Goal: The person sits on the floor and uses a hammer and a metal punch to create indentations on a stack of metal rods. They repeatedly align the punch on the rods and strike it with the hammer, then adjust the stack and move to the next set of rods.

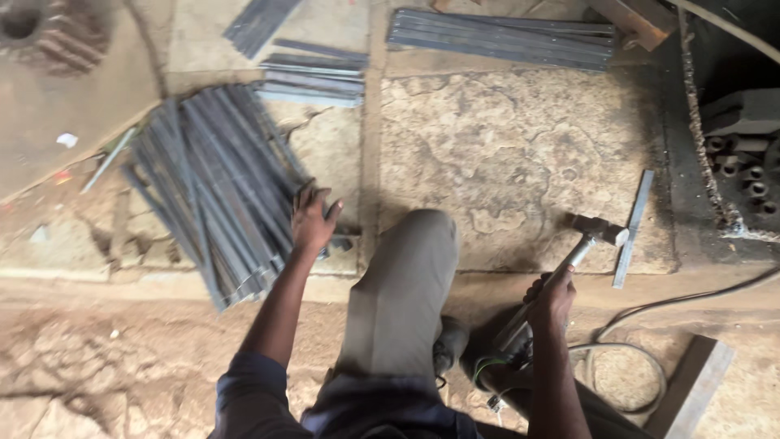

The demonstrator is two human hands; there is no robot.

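Left hand (313, 218) reaches out, fingers spread on the metal strips (219, 187); right hand (552, 294) clenches the hammer (569, 264) handle.

The metal strips (215, 191) under my left hand (313, 219) are showing a dull blue-grey, and so are the bundles (500, 36) lying farther off. The single strip (632, 229) by my hammer (581, 244) is looking a paler grey; the hammer's handle is shining silver and its head is looking dark. My trousers (402, 293) are showing khaki, my sleeve (248, 390) dark blue. The stone floor (512, 154) is looking mottled tan, with cracked patches.
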